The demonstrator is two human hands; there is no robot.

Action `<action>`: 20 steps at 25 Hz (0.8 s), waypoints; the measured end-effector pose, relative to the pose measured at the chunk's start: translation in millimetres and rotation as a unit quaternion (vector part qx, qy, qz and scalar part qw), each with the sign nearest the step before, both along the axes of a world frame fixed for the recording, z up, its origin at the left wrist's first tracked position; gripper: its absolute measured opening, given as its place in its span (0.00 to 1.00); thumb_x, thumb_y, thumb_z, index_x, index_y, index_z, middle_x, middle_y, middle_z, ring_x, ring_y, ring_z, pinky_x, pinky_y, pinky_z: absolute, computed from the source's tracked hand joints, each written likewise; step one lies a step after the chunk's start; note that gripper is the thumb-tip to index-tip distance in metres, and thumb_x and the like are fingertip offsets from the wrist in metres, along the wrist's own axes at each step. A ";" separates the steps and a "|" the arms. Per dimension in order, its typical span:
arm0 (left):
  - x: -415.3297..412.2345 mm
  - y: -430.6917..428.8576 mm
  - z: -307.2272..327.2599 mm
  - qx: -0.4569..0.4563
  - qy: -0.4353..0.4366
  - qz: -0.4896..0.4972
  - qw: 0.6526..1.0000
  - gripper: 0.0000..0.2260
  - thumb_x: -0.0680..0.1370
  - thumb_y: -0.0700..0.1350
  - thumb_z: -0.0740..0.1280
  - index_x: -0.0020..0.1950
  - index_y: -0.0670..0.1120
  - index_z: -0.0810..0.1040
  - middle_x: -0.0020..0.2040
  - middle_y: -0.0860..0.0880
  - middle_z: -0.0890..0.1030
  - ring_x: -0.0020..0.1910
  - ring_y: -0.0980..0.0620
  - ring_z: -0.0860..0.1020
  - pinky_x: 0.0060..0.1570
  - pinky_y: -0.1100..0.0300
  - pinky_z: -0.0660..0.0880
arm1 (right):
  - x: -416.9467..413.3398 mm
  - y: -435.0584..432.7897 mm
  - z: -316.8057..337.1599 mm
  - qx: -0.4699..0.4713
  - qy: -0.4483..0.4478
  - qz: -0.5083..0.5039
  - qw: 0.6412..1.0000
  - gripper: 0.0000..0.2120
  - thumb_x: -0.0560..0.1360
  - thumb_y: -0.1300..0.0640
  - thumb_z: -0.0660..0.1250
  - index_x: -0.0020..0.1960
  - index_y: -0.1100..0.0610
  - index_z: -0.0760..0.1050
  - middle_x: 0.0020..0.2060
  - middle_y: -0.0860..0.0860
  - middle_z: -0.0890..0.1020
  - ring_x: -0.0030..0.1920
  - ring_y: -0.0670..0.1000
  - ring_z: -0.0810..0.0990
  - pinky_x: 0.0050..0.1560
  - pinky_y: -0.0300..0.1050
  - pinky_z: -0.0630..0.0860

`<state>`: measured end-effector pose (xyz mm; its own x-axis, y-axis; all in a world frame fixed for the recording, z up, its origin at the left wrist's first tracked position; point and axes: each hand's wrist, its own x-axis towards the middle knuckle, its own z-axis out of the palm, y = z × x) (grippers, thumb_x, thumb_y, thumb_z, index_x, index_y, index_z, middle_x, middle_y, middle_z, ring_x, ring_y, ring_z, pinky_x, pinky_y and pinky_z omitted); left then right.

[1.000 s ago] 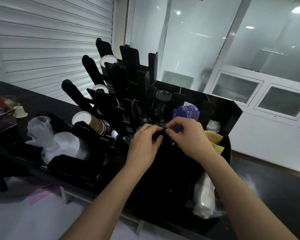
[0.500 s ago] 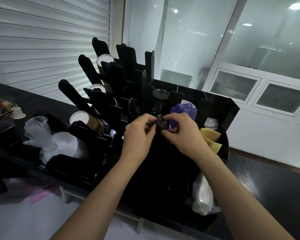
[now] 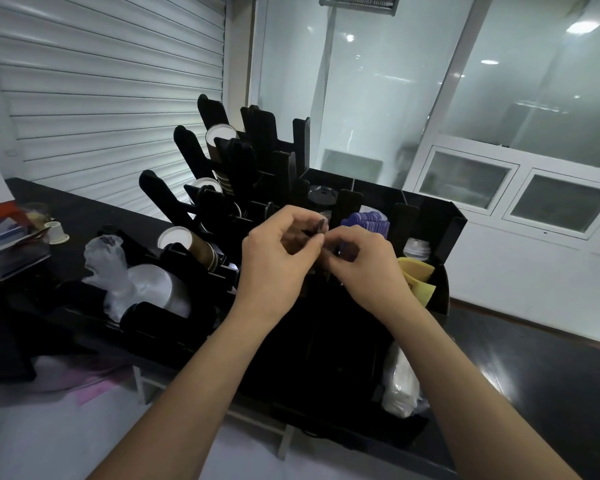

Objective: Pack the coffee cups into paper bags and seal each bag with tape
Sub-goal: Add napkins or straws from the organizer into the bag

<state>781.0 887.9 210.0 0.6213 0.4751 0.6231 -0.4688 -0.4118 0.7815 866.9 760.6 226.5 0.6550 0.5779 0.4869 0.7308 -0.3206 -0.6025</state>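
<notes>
Both hands meet above a black cup organizer (image 3: 426, 209) on the counter. My left hand (image 3: 274, 261) pinches a small dark piece (image 3: 321, 226) between thumb and fingertips; what the piece is I cannot tell. My right hand (image 3: 364, 261) has its fingers curled in against the same piece from the right. Stacks of brown paper cups lie in the rack's slots, one low on the left (image 3: 194, 247) and one higher up (image 3: 219, 147). A stack of black lids (image 3: 323, 199) stands just behind my hands. No paper bag or tape roll shows.
Purple items (image 3: 364, 220) and yellow paper (image 3: 418, 277) sit in the organizer's right compartments. Clear plastic-wrapped lids (image 3: 132, 282) lie left of the rack, a white plastic bundle (image 3: 400, 386) at its front right. A small white cup (image 3: 57, 233) and a box stand far left.
Both hands have risen a little from the organizer with the small dark piece held between the fingertips; it now shows above my left thumb. The view has tilted slightly.
</notes>
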 end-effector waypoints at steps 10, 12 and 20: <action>-50.2 -10.0 -5.4 -0.017 -0.026 -0.035 0.999 0.11 0.74 0.33 0.73 0.53 0.46 0.81 0.49 0.50 0.85 0.51 0.52 0.83 0.52 0.58 0.80 | -53.5 -31.6 -12.2 0.022 0.011 0.000 1.000 0.05 0.77 0.57 0.73 0.51 0.49 0.83 0.41 0.43 0.85 0.43 0.43 0.82 0.44 0.36 0.78; -59.5 -15.3 -13.9 -0.002 -0.008 -0.038 0.999 0.12 0.74 0.35 0.73 0.55 0.48 0.81 0.49 0.52 0.85 0.51 0.53 0.83 0.52 0.57 0.80 | -61.7 -41.8 -21.0 0.026 0.026 -0.008 0.999 0.04 0.76 0.56 0.74 0.50 0.49 0.83 0.41 0.44 0.85 0.43 0.45 0.83 0.47 0.43 0.81; -97.5 -40.1 -62.2 0.025 0.100 -0.098 0.990 0.12 0.77 0.40 0.73 0.58 0.52 0.80 0.46 0.52 0.83 0.46 0.53 0.82 0.48 0.64 0.77 | -98.0 -103.4 -54.9 0.087 0.068 -0.056 0.992 0.05 0.75 0.58 0.76 0.45 0.49 0.82 0.39 0.46 0.84 0.41 0.45 0.82 0.46 0.39 0.79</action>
